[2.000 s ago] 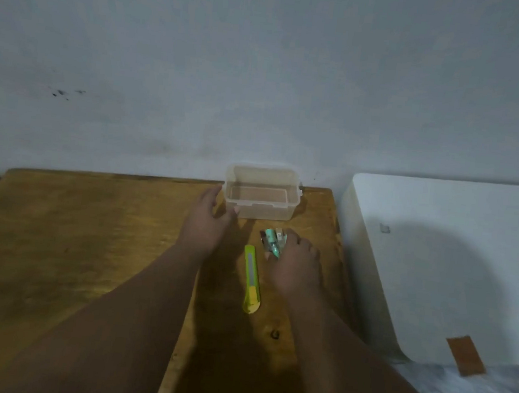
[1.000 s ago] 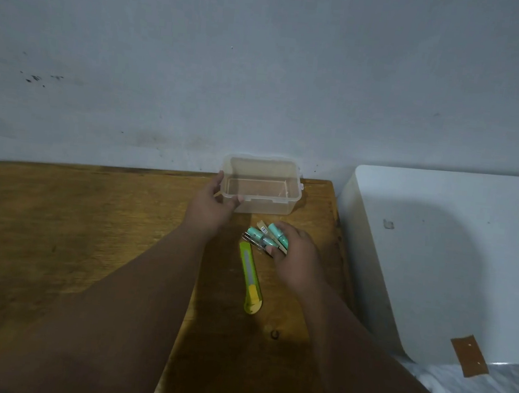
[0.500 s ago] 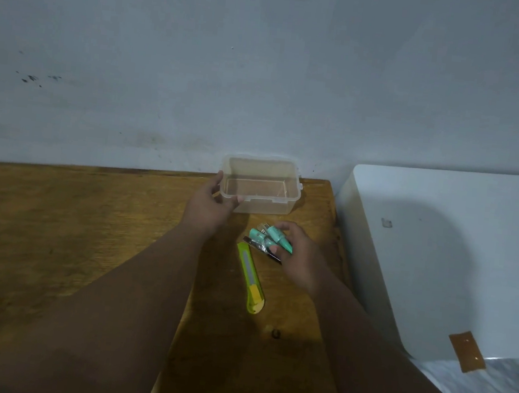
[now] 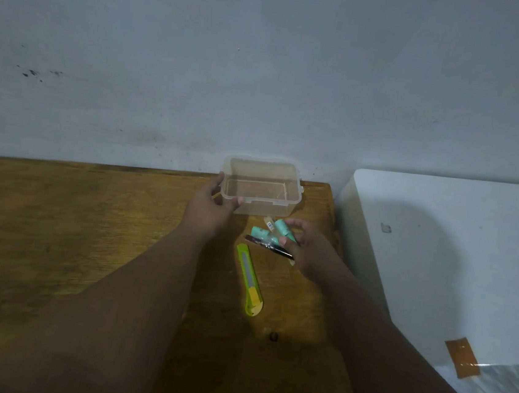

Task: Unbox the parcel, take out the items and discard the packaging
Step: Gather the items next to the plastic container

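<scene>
A clear plastic box (image 4: 261, 193) without a lid stands at the back of the wooden table (image 4: 57, 223), against the wall. My left hand (image 4: 210, 212) grips its front left corner. My right hand (image 4: 305, 249) holds a small bundle of teal-capped items (image 4: 268, 234) with a dark strip, lifted just in front of the box. A yellow-green box cutter (image 4: 251, 280) lies on the table below the bundle, untouched.
A white board (image 4: 452, 264) with brown tape patches (image 4: 462, 357) leans beside the table's right edge. A grey wall rises right behind the table. A small dark knot (image 4: 274, 336) marks the wood near the cutter.
My right hand picked the teal items up off the table and raised them toward the box. My left hand closed on the box corner and stayed there.
</scene>
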